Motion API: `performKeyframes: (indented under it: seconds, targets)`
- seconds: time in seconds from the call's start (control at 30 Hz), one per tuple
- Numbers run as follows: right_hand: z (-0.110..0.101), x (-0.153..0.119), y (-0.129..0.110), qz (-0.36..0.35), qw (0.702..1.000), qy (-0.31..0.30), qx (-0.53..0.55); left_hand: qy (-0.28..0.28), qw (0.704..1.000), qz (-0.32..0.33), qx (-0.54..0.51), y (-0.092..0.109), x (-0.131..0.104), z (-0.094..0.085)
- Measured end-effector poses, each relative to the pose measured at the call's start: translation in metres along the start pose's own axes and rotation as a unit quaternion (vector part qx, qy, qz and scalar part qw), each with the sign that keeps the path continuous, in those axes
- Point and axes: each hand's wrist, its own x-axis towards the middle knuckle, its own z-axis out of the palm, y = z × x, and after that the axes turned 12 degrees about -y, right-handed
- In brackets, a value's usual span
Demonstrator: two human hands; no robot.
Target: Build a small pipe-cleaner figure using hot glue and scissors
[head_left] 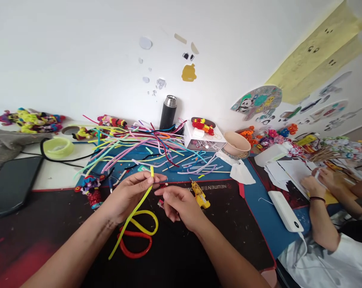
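Note:
My left hand (pixel 133 192) pinches a yellow pipe cleaner (pixel 137 208) between thumb and fingers. A short, bent-looking tip sticks up above the fingertips, and the long tail slants down to the left. Just right of it, my right hand (pixel 181 204) has its fingers loosely bent and apart, with nothing visible in them. Below the hands, a yellow loop (pixel 155 224) and a red loop (pixel 149 245) lie on the black mat (pixel 181 264). Whether the yellow loop joins the held strand is unclear. Behind my right hand rests a yellow glue gun (pixel 200 196).
Many coloured pipe cleaners (pixel 133 146) spread along the back, near a black thermos (pixel 168 113), white box (pixel 205 136) and bowl (pixel 236 144). A small doll (pixel 92 191) is left of my hands; a phone (pixel 13 184) lies farther left. Another person's hands (pixel 315 184) work at right.

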Motion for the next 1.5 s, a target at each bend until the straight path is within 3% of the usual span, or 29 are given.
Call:
performKeyframes:
  seconds: [0.2, 0.5, 0.8, 1.03, 1.2, 1.33, 1.43, 1.5]
  targets:
    - [0.016, 0.037, -0.019, -0.046, 0.998, -0.003, 0.043, -0.021, 0.999, 0.009, -0.029, -0.001, 0.002, -0.004]
    - [0.015, 0.056, -0.021, -0.055, 0.993, -0.065, 0.08, -0.008, 0.999, 0.019, -0.045, -0.004, 0.005, -0.013]
    - [0.017, 0.068, -0.033, -0.04, 0.985, -0.111, 0.123, -0.015, 0.999, 0.029, -0.032, -0.001, 0.007, -0.024]
    - [0.01, 0.067, -0.025, -0.024, 0.977, -0.146, 0.15, -0.019, 1.0, 0.011, -0.003, -0.004, 0.004, -0.025]
    - [-0.001, 0.058, -0.035, -0.039, 0.982, -0.118, 0.139, 0.017, 0.997, 0.012, 0.072, -0.004, 0.004, -0.026]
    - [-0.02, 0.055, -0.05, -0.094, 0.986, -0.018, 0.14, 0.088, 0.967, 0.036, 0.235, 0.002, 0.005, -0.023]
    - [-0.034, 0.056, -0.054, -0.125, 0.981, 0.039, 0.144, 0.123, 0.92, 0.041, 0.371, 0.003, 0.006, -0.017]
    - [-0.039, 0.057, -0.054, -0.131, 0.98, 0.056, 0.142, 0.115, 0.879, 0.066, 0.459, 0.0, 0.009, -0.012]
